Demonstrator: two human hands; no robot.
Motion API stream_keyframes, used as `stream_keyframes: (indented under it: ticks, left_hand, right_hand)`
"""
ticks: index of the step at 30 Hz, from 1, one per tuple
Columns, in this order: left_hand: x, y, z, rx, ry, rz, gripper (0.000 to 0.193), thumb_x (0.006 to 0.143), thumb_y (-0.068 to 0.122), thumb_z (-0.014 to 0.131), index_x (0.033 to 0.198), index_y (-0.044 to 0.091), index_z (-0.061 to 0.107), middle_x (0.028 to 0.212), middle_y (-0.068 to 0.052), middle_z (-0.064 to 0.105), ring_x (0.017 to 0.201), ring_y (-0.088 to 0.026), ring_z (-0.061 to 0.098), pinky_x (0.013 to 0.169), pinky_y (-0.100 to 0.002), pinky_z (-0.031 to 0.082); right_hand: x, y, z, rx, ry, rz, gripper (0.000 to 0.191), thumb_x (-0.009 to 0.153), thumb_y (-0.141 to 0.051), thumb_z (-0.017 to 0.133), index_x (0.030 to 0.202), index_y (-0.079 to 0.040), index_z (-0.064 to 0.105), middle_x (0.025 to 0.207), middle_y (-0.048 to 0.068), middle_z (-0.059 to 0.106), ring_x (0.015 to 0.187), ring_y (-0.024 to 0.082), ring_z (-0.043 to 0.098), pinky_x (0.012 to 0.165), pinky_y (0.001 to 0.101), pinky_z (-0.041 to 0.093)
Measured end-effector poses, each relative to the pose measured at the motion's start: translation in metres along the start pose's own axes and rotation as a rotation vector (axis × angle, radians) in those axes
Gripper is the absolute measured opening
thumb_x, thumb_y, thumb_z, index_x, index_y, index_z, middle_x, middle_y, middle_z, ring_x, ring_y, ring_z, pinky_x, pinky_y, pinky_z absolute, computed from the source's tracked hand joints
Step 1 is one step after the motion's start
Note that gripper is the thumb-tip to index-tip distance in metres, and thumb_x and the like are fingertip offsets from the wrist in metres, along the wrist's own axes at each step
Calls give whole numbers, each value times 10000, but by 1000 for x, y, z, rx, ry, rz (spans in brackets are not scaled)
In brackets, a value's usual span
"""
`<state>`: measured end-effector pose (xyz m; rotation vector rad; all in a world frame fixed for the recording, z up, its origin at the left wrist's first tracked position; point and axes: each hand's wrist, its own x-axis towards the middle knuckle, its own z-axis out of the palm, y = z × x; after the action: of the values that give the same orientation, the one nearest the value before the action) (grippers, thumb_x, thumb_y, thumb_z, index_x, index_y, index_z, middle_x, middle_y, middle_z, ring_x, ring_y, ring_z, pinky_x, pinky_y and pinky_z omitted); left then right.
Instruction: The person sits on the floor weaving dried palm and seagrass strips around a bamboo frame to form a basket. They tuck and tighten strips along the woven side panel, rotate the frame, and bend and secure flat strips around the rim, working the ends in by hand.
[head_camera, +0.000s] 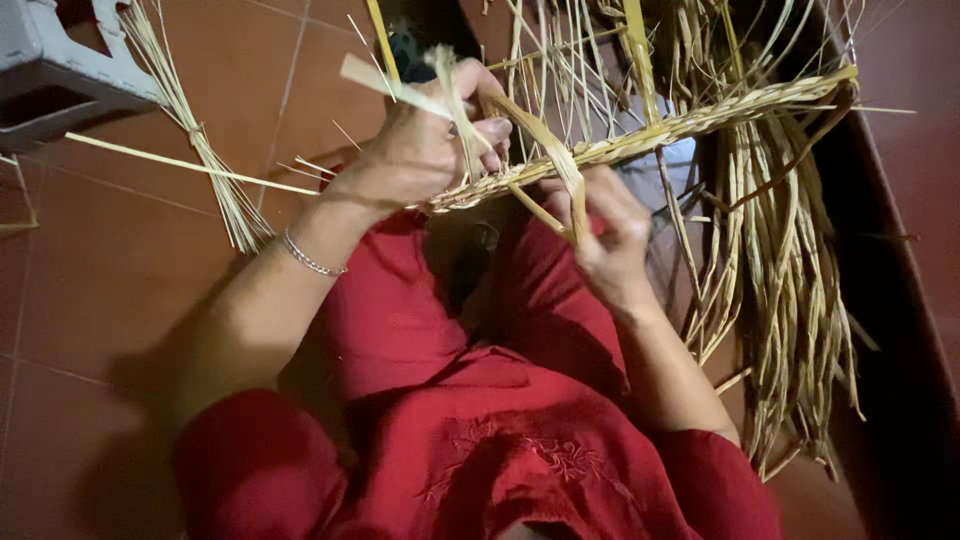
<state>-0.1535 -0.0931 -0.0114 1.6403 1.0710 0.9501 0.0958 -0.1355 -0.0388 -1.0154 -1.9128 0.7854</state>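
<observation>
Left hand (420, 150): clenched around pale straw strips (400, 88), upper centre of the frame
Right hand (605, 235): pinching a bent strip (550, 150) just below the braid
Straw braid (700, 118): runs from between both hands to the upper right
Loose strands (790, 280): hang at right
Open room: tiled floor (110, 270) at left, grey stool (60, 60) in the upper-left corner
</observation>
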Motion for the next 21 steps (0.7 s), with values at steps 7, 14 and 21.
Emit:
stream_keyframes:
  ticks: [7, 14, 21]
  left_hand:
    - [8, -6, -4, -49, -149, -49, 253, 913, 70, 727, 1091, 18, 555, 898, -29, 638, 836, -104, 686, 708, -262, 588]
    - [11, -19, -2, -15, -150, -53, 158, 894, 83, 730, 1032, 41, 664, 904, -4, 656, 866, -96, 630, 770, -262, 547]
    - [16, -32, -1, -24, -221, -4, 271, 835, 141, 816, 1023, 23, 661, 932, -14, 689, 888, -117, 657, 773, -275, 542]
  right_hand:
    - [-3, 6, 21, -206, 12, -253, 435, 864, 79, 747, 1274, -53, 689, 1126, 126, 671, 994, 321, 686, 868, 388, 574]
    - [-3, 4, 27, -336, 84, -381, 449, 877, 101, 747, 1289, -69, 689, 1135, 129, 692, 948, 321, 703, 814, 390, 580]
    - [-5, 6, 28, -356, 74, -346, 464, 843, 86, 728, 1280, -67, 690, 1146, 148, 700, 1024, 340, 706, 876, 412, 597]
